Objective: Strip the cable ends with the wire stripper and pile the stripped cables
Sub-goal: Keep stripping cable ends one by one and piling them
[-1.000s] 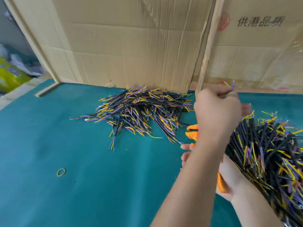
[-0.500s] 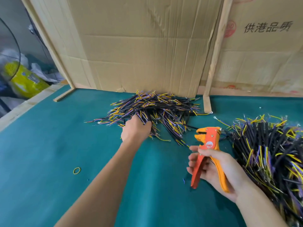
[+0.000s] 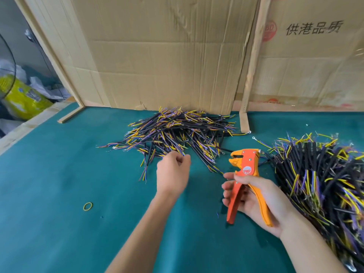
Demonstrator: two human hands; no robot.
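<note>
Interval between cables: stripper [image 3: 245, 170] is gripped in right hand [image 3: 256, 201]; left hand [image 3: 173, 174] (loosely curled, apparently empty) is beside stripped pile [image 3: 177, 131]. Next, an unstripped cable must be fetched.

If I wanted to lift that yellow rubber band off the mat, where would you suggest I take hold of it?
Pinch the rubber band across one side of its loop, coming straight down from above. It lies flat on the green mat with clear space all round, so no side is blocked; being thin and flat, it probably needs fingertips pressed against the mat.
</note>
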